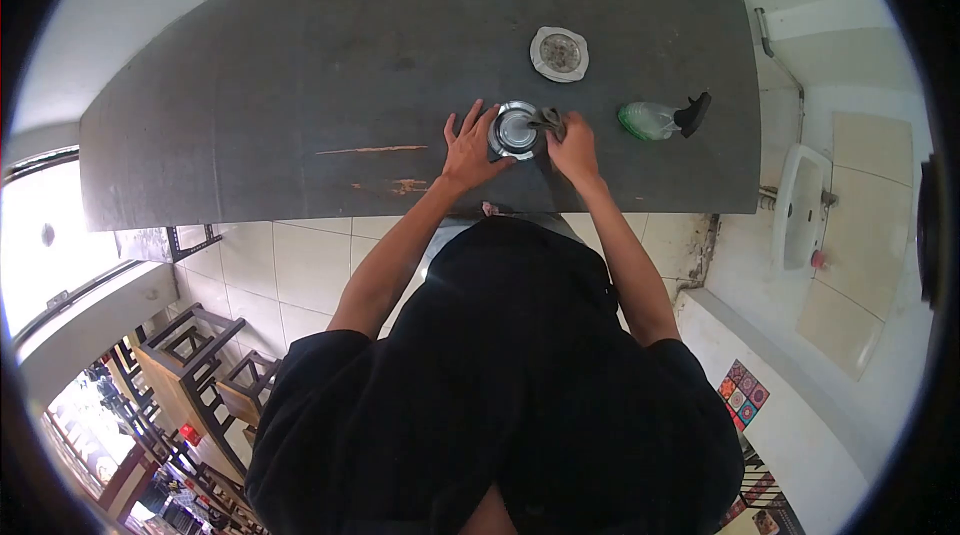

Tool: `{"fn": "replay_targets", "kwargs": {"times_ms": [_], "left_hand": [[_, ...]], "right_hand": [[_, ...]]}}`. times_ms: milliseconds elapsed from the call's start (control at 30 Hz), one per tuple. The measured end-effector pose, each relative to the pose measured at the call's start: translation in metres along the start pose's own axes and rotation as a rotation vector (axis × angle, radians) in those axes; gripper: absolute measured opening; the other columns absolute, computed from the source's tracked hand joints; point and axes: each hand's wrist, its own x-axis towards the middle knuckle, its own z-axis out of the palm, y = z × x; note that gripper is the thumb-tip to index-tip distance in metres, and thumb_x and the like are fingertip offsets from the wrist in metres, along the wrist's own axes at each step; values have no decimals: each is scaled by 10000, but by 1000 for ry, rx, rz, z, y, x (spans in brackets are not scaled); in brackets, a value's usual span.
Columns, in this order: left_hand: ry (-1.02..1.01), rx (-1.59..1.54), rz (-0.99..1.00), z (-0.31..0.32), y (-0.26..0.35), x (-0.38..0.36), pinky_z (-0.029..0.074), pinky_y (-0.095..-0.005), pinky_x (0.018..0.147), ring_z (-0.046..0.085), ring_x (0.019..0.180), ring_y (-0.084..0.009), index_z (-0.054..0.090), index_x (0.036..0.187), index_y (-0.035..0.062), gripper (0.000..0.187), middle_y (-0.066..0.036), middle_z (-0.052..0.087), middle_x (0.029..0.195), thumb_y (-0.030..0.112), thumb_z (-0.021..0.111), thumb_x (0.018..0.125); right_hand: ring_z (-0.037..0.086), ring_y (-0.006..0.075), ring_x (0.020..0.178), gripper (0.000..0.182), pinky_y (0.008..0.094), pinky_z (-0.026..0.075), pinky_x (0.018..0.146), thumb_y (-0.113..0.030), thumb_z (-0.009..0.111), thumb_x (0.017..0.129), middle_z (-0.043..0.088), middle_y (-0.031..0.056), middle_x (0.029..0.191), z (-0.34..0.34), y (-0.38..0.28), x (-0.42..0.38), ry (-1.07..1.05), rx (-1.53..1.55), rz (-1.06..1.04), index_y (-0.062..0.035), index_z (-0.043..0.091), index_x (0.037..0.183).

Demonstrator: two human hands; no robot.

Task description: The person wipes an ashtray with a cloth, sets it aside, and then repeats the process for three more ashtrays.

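A round, shiny silver ashtray (516, 131) lies on the dark grey table (300, 65) in front of me. My left hand (470, 150) holds it at its left side, thumb at the near rim and index finger at the upper left rim; the other fingers are spread. In my right hand (575, 150) is a bunched grey-green cloth (549, 122), pressed against the ashtray's right side. Farther back sits a second, pale ashtray (559, 54) with a greyish, speckled middle. To the right of my right hand, a clear spray bottle (652, 121) with green liquid and a black trigger head lies on its side.
Scratches (372, 149) show bare wood on the tabletop left of my hands. The table's near edge runs just before my body. A white washbasin (803, 207) hangs beyond the right end. Wooden stools (250, 382) and furniture stand on the tiled floor behind left.
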Motion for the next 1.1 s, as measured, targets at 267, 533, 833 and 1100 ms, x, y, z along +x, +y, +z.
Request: {"fn": "replay_targets", "kwargs": {"times_ms": [267, 533, 833, 1100], "left_hand": [[59, -35, 14, 4, -2, -2, 115, -644, 1287, 251, 1657, -246, 347, 1667, 154, 1145, -20, 452, 1681, 483, 944, 746], [34, -7, 30, -2, -7, -1, 130, -621, 1289, 265, 1652, -225, 387, 1641, 174, 1084, -23, 505, 1640, 445, 941, 750], [44, -62, 19, -1, -3, -5, 92, -628, 1301, 235, 1661, -238, 365, 1653, 142, 1128, -64, 495, 1655, 525, 938, 761], [48, -59, 6, 1, -3, 0, 94, -648, 1290, 240, 1660, -237, 360, 1658, 145, 1163, -73, 520, 1622, 508, 958, 729]], "right_hand": [[593, 338, 1227, 666, 438, 544, 1058, 46, 796, 736, 590, 80, 1394, 38, -21, -3, -66, -164, -260, -87, 714, 1383], [576, 333, 1301, 650, 435, 507, 1135, 101, 698, 730, 608, 68, 1456, 15, 1, -36, -365, -1, -458, -116, 750, 1340], [641, 368, 1216, 582, 449, 516, 1077, 100, 643, 724, 707, 109, 1271, -20, 0, -1, 5, 180, -333, -73, 762, 1266], [619, 368, 1166, 522, 447, 523, 1055, 69, 684, 733, 696, 75, 1246, 46, -25, 34, -49, -58, -354, -73, 757, 1230]]}}
